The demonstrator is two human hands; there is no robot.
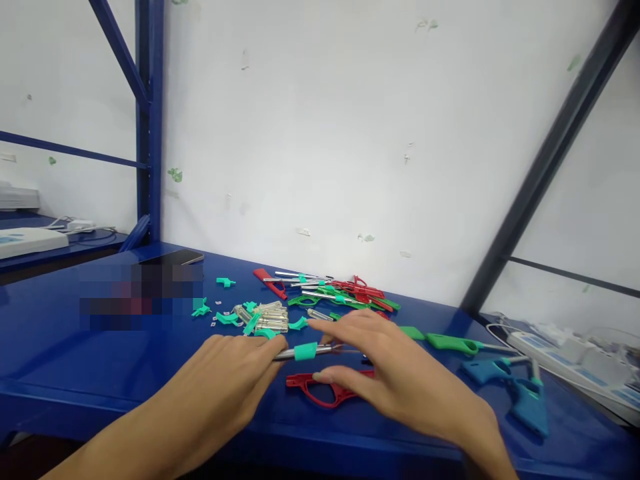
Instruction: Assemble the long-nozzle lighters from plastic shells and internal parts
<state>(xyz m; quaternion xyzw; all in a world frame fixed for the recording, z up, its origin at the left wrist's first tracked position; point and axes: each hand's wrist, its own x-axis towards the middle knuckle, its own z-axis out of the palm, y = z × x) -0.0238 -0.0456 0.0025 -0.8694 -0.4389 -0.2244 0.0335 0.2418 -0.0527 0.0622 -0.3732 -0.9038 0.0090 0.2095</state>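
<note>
My left hand point(240, 370) is closed around a metal lighter tube with a teal collar point(305, 351), which it holds level above the table's front part. My right hand point(387, 360) is beside the tube's right end, its thumb and forefinger apart. Thin wire shows at that end, running toward the right palm; whether the hidden fingers touch it I cannot tell. Below the right thumb lies a red lighter handle shell point(320, 393), partly covered by the hand. Just beyond my hands are clear fuel tanks point(273, 319) in a pile, with teal trigger pieces point(253, 323) around and on them.
Red and green handle shells point(357, 290) with metal tubes lie heaped at the back. To the right are a green lighter point(453, 343) and blue lighters point(530, 407), near a white power strip point(575, 367). A phone point(185, 257) lies back left. Blue frame posts point(150, 120) flank the table.
</note>
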